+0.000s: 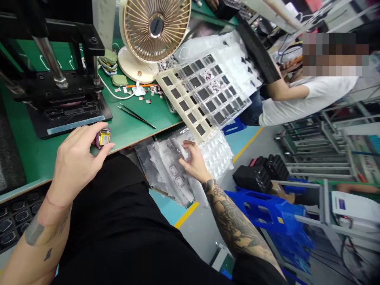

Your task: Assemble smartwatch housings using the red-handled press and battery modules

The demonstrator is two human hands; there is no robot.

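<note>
My left hand (78, 158) is closed around a small watch-like case (103, 137) with a purple rim, at the front edge of the green table. A yellow-edged battery shows in its open side. To the right, my right hand (194, 162) hovers over or touches clear plastic blister trays (173, 170) in a drawer-like space below the tabletop. Its thumb and fingers are curled but apart, and I see nothing between them. Black tweezers (136, 115) lie on the table between the two hands.
A black press (59, 79) stands at the left, beside a cream fan (156, 29). Clear compartment trays (204, 93) overhang the table edge. Small green cases (119, 80) and loose pieces lie near the fan. A co-worker (297, 99) sits at the right. A dark tray (20, 217) is lower left.
</note>
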